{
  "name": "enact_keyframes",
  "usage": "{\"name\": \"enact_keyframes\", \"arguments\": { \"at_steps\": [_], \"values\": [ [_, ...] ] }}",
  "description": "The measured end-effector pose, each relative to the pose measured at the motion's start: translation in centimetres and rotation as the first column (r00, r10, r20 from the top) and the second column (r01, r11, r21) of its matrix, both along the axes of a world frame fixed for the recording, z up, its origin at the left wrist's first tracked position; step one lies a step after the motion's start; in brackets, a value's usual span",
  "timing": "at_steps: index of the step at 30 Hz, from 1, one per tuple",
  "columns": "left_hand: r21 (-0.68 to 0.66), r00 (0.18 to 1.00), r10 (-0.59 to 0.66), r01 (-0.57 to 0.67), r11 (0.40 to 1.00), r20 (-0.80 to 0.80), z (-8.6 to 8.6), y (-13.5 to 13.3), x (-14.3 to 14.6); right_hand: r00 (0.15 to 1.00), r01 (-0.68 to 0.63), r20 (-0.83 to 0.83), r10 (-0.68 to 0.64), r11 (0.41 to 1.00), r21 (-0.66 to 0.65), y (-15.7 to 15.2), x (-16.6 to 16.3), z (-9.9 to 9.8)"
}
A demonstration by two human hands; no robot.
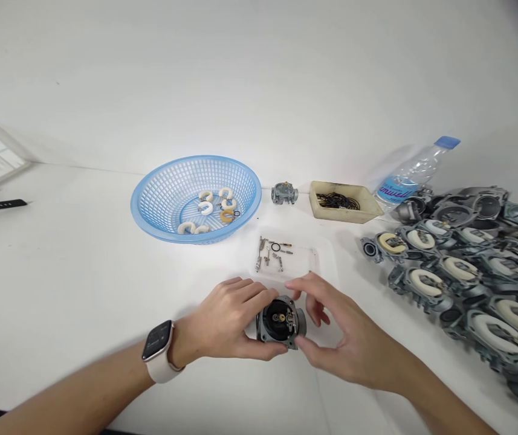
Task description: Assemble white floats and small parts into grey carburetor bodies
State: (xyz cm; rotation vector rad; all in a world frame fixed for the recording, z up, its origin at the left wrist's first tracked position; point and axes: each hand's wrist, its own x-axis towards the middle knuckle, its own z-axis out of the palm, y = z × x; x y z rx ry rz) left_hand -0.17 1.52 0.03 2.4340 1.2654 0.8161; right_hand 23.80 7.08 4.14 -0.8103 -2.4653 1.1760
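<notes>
My left hand (240, 311) is wrapped round a grey metal carburetor body (280, 320), its thumb along the near side and its fingers on the far side. The open face of the carburetor points up, showing a dark bowl with small brass jets. My right hand (338, 335) is at the right of the carburetor with thumb and fingers spread apart. Its thumb tip is at the near right edge, perhaps touching; the index finger reaches past the far edge. Beyond the hands, a clear shallow tray (301, 263) holds small metal parts (279, 261) and a black O-ring (275, 247).
A blue plastic basket (138, 202) holds several white floats and one amber float. Behind the tray stand another carburetor (284, 193) and a cream box (365, 211) of black rings. A tilted water bottle (394, 188) leans near several carburetors with floats (458, 269) crowding the right.
</notes>
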Motion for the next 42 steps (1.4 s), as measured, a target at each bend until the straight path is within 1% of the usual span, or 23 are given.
{"name": "enact_keyframes", "arguments": {
  "at_steps": [2,3,7,9,11,13,15,19,20,21,24,25,26,30,31,34,35,39,42],
  "values": [
    [0.015,1.000,0.003,-0.003,1.000,-0.003,0.01,0.03,0.01,0.998,0.056,-0.014,-0.056,0.998,0.034,0.01,-0.01,-0.02],
    [0.021,1.000,0.004,-0.004,1.000,-0.008,0.05,0.05,0.01,0.998,0.062,-0.030,-0.061,0.998,0.034,0.00,0.04,-0.01],
    [0.023,1.000,-0.004,0.004,1.000,-0.024,0.33,0.11,-0.01,0.997,-0.032,-0.077,0.027,0.997,-0.065,-0.03,0.41,0.10],
    [0.024,1.000,-0.004,0.005,1.000,-0.026,0.42,0.11,0.00,0.994,-0.055,-0.095,0.047,0.995,-0.086,0.05,0.42,0.07],
    [0.037,1.000,0.000,0.001,0.999,-0.028,0.42,0.11,0.04,0.996,-0.015,-0.093,0.011,0.999,-0.044,0.19,0.25,-0.03],
    [0.056,1.000,0.007,-0.005,0.998,-0.025,0.35,0.09,0.06,0.996,0.045,-0.075,-0.042,0.999,0.027,0.30,0.05,-0.10],
    [0.059,1.000,0.007,-0.006,0.998,-0.021,0.28,0.08,0.07,0.997,0.054,-0.062,-0.050,0.997,0.058,0.31,-0.02,-0.01],
    [0.033,1.000,-0.012,0.012,0.999,-0.012,0.23,0.02,0.04,0.995,-0.091,-0.051,0.089,0.995,-0.044,0.22,0.16,0.45],
    [0.028,1.000,-0.015,0.015,0.999,-0.011,0.23,0.00,0.03,0.994,-0.102,-0.049,0.100,0.993,-0.057,0.21,0.19,0.51],
    [0.026,1.000,-0.014,0.015,1.000,-0.009,0.24,-0.02,0.01,0.995,-0.087,-0.047,0.085,0.995,-0.050,0.21,0.18,0.52],
    [0.026,1.000,-0.005,0.005,1.000,-0.011,0.26,-0.05,-0.01,0.999,0.025,-0.032,-0.024,0.999,0.034,0.22,0.08,0.33],
    [0.026,1.000,-0.003,0.004,1.000,-0.014,0.27,-0.05,-0.01,0.999,0.041,-0.026,-0.040,0.998,0.052,0.22,0.06,0.25],
    [0.023,1.000,-0.003,0.004,1.000,-0.018,0.28,-0.04,-0.01,0.999,0.033,-0.017,-0.032,0.998,0.051,0.20,0.05,0.18],
    [0.025,1.000,-0.016,0.016,1.000,-0.021,0.31,0.07,-0.01,0.996,-0.093,0.001,0.093,0.996,-0.011,0.17,0.02,0.12],
    [0.032,1.000,-0.015,0.015,0.999,-0.018,0.30,0.09,0.00,0.996,-0.088,-0.003,0.088,0.996,0.000,0.19,-0.01,0.12],
    [0.051,1.000,-0.006,0.006,0.999,-0.015,0.21,0.10,0.03,1.000,-0.001,-0.024,0.003,0.997,0.079,0.29,-0.04,0.10],
    [0.055,1.000,-0.004,0.005,0.998,-0.016,0.19,0.09,0.04,1.000,0.009,-0.026,-0.007,0.996,0.087,0.31,-0.01,0.10],
    [0.048,1.000,-0.017,0.018,0.999,-0.013,0.21,0.06,0.06,0.996,-0.086,-0.023,0.087,0.996,0.016,0.28,0.30,0.11],
    [0.049,1.000,-0.020,0.020,0.999,-0.009,0.28,0.09,0.03,0.995,-0.095,-0.016,0.095,0.995,0.027,0.22,0.33,0.10]
  ]
}}
